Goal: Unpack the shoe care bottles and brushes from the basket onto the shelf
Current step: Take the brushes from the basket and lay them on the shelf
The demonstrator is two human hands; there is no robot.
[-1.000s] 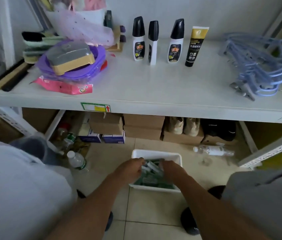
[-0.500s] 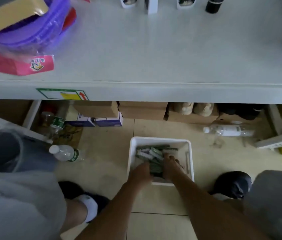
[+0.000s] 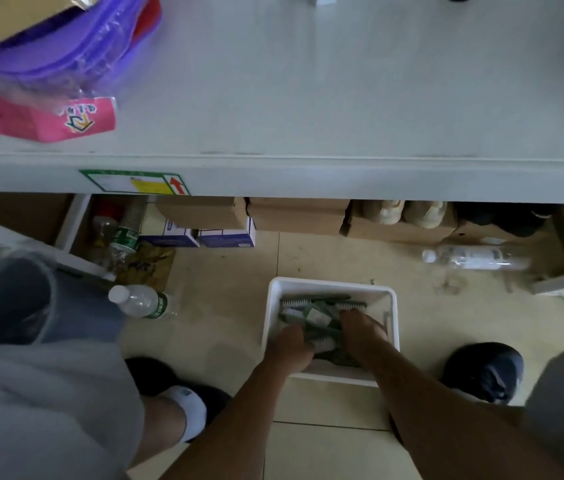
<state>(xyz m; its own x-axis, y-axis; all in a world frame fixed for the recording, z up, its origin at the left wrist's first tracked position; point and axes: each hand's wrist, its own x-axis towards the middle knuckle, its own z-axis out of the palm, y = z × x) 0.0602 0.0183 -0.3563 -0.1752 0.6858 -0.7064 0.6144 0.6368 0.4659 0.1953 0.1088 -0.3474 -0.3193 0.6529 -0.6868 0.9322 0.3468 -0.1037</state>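
Note:
A white basket (image 3: 329,285) stands on the floor tiles between my feet, below the front edge of the white shelf (image 3: 308,98). Inside it lies a heap of green brushes (image 3: 318,311) with pale bristles. Both my hands are down in the basket. My left hand (image 3: 291,344) is curled around brushes at the near left of the heap. My right hand (image 3: 362,332) grips brushes at the near right. Their fingertips are hidden among the brushes. Only the bottoms of the bottles show at the shelf's top edge.
A purple and pink packaged bundle (image 3: 48,64) lies on the shelf's left. Under the shelf stand cardboard boxes (image 3: 294,216), shoes and plastic water bottles (image 3: 142,301). Another clear bottle (image 3: 474,258) lies on the floor at the right. My shoes flank the basket.
My view has tilted down, so the bottles on the shelf have left the frame. Both hands have sunk deeper into the basket and closed on the brushes.

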